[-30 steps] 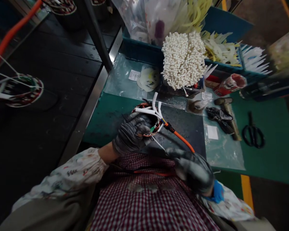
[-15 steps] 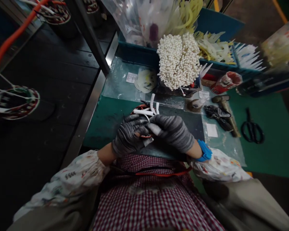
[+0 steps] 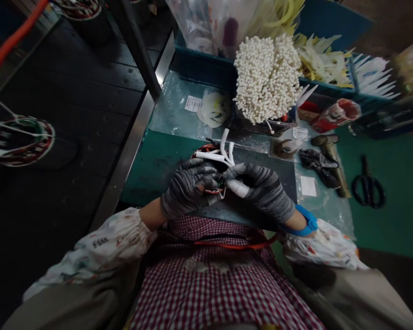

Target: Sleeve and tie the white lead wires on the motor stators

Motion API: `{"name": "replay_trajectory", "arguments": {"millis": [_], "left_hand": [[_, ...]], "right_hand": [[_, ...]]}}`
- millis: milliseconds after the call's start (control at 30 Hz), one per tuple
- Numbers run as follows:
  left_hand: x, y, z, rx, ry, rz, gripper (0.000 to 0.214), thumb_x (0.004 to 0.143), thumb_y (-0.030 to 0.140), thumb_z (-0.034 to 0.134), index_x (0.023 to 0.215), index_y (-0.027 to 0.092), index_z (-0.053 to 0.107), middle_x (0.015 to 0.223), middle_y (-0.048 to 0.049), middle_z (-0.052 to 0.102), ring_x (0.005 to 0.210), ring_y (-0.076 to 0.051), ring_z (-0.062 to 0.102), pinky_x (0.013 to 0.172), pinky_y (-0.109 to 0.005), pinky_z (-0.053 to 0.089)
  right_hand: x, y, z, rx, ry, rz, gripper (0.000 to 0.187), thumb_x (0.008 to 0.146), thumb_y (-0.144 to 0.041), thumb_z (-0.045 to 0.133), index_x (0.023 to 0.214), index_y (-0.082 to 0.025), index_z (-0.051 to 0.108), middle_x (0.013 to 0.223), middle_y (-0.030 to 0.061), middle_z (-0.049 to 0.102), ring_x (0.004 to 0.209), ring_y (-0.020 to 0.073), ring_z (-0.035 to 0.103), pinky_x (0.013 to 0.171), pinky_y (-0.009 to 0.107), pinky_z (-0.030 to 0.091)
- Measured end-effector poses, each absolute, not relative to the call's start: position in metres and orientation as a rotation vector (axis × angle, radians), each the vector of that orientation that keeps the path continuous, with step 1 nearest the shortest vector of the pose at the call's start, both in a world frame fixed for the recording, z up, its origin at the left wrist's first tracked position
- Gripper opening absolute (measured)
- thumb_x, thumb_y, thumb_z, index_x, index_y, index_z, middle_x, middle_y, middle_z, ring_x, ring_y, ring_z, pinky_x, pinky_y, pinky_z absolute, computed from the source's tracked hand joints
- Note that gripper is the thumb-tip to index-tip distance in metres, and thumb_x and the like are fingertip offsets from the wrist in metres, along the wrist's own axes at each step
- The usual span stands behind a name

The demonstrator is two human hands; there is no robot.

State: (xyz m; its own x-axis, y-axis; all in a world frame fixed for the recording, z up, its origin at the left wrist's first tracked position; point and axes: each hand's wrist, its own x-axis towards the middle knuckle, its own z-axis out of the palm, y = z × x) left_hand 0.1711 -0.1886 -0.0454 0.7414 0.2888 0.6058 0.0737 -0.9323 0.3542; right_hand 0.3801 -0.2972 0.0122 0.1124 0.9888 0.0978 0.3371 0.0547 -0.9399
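Both my hands wear grey striped gloves and meet over a small wound stator coil (image 3: 209,152) at the near edge of the green bench. My left hand (image 3: 189,185) is curled round the coil's left side and grips it. My right hand (image 3: 261,190) has its fingers closed on the coil's right side, one fingertip wrapped in white tape. White sleeved leads (image 3: 223,153) stick up from the coil just beyond my fingers. An orange cable (image 3: 237,246) runs across my lap below the hands.
A big bundle of white-tipped sticks (image 3: 266,75) stands behind the coil, with blue bins (image 3: 206,68) of yellow and white strips beyond. Black scissors (image 3: 368,185), a hammer (image 3: 328,151) and a tape roll (image 3: 285,147) lie to the right. Another stator (image 3: 19,137) sits on the dark table at left.
My right hand came up from beside my lap, where it pulled a thin thread, onto the coil's right side. The orange cable over the bench went out of sight. My left hand kept its grip.
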Motion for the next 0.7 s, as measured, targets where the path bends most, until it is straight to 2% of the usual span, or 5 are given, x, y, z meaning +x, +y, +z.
{"name": "replay_trajectory", "arguments": {"millis": [233, 433, 567, 700], "left_hand": [[0.17, -0.186, -0.048, 2.688, 0.329, 0.9, 0.016, 0.099, 0.042, 0.078, 0.104, 0.027, 0.08, 0.113, -0.0015, 0.086, 0.111, -0.021, 0.08, 0.117, -0.042, 0.053], [0.173, -0.189, -0.045, 2.638, 0.285, 1.031, 0.021, 0.102, 0.044, 0.074, 0.105, 0.024, 0.076, 0.107, -0.002, 0.085, 0.105, -0.02, 0.08, 0.111, -0.04, 0.055], [0.174, -0.19, -0.045, 2.593, 0.266, 1.062, 0.019, 0.103, 0.043, 0.07, 0.103, 0.024, 0.075, 0.106, -0.0016, 0.084, 0.103, -0.02, 0.08, 0.112, -0.041, 0.055], [0.176, -0.192, -0.044, 2.567, 0.287, 1.062, 0.018, 0.104, 0.041, 0.068, 0.104, 0.024, 0.075, 0.106, -0.0024, 0.085, 0.101, -0.02, 0.081, 0.111, -0.042, 0.056]], "right_hand": [[0.38, -0.299, 0.008, -1.416, -1.42, 0.867, 0.01, 0.095, -0.023, 0.077, 0.102, -0.021, 0.082, 0.096, 0.0047, 0.086, 0.085, 0.0203, 0.08, 0.081, 0.034, 0.066], [0.381, -0.31, -0.005, -1.357, -1.665, 0.857, 0.015, 0.1, -0.031, 0.075, 0.111, -0.025, 0.083, 0.104, 0.0051, 0.085, 0.085, 0.0196, 0.078, 0.08, 0.033, 0.064], [0.379, -0.323, -0.016, -1.468, -1.554, 0.849, 0.017, 0.1, -0.04, 0.079, 0.111, -0.028, 0.08, 0.096, 0.002, 0.083, 0.081, 0.0195, 0.077, 0.077, 0.032, 0.063], [0.376, -0.32, -0.007, -1.226, -1.724, 0.982, 0.014, 0.103, -0.039, 0.072, 0.108, -0.029, 0.08, 0.102, 0.0022, 0.084, 0.097, 0.022, 0.08, 0.093, 0.038, 0.065]]}}
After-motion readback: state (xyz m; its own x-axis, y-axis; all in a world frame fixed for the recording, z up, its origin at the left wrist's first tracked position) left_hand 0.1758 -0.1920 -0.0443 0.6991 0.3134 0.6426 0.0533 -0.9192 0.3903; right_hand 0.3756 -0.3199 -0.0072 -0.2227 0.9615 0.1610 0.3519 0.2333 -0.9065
